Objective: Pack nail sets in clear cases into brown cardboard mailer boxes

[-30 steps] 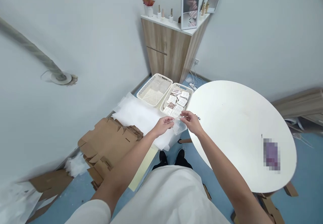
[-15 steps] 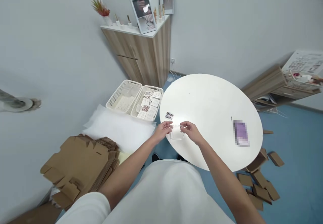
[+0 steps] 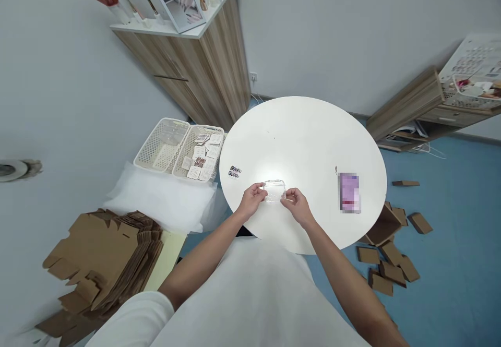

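A small clear plastic box is held over the near part of the round white table. My left hand pinches its left edge, and my right hand pinches its right edge. To the left of the box, two short rows of dark, shiny nail-like pieces lie on the tabletop. A pixelated purple item rests toward the table's right side, with a tiny dark object just above it.
Left of the table stand a white basket and another with cards. White wrapping sheets and stacked flat cardboard lie nearer. Small brown boxes are on the floor at right. A wooden cabinet stands behind.
The view has shifted, so the table appears further left and higher. The clear box between my hands now shows more of its face, with its hinged-looking edge at the top. Both hands keep their hold.
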Available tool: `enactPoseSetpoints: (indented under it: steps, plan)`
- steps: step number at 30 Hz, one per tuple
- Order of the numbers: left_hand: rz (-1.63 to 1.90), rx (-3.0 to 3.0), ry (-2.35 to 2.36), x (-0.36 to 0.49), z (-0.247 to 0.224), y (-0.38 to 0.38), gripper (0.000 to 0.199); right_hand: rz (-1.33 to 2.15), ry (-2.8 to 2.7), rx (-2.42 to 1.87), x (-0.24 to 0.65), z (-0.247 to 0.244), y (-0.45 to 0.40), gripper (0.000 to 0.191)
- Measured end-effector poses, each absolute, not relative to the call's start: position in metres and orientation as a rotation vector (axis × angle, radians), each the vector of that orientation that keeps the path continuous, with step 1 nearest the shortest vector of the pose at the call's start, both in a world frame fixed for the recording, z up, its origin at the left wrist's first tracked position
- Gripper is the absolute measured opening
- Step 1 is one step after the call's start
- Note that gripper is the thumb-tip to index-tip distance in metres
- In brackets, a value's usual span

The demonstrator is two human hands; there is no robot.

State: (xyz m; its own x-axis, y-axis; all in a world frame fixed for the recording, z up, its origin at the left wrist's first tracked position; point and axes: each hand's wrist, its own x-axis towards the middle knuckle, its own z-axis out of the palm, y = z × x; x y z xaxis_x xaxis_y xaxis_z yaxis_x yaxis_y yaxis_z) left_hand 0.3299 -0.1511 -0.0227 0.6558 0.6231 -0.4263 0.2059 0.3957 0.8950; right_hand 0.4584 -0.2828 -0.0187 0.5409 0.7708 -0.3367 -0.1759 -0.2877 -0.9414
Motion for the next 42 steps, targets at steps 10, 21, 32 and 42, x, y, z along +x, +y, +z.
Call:
enactPoseSetpoints:
  steps: [10, 21, 32, 42]
  plan:
    - [0.127, 1.217, 0.720, 0.338, -0.025, -0.160, 0.041, 0.772, -1.420, -1.799, 0.485, -0.009, -0.299, 0.043]
    - [0.038, 1.632, 0.503, 0.324, -0.024, -0.158, 0.099, 0.711, -1.301, -1.847, 0.473, -0.013, -0.305, 0.038]
    - [0.064, 1.575, 0.476, 0.329, -0.028, -0.161, 0.081, 0.670, -1.316, -1.822, 0.476, -0.016, -0.302, 0.038]
    - [0.067, 1.284, 0.467, 0.340, -0.019, -0.170, 0.093, 0.666, -1.230, -1.752, 0.478, -0.016, -0.303, 0.039]
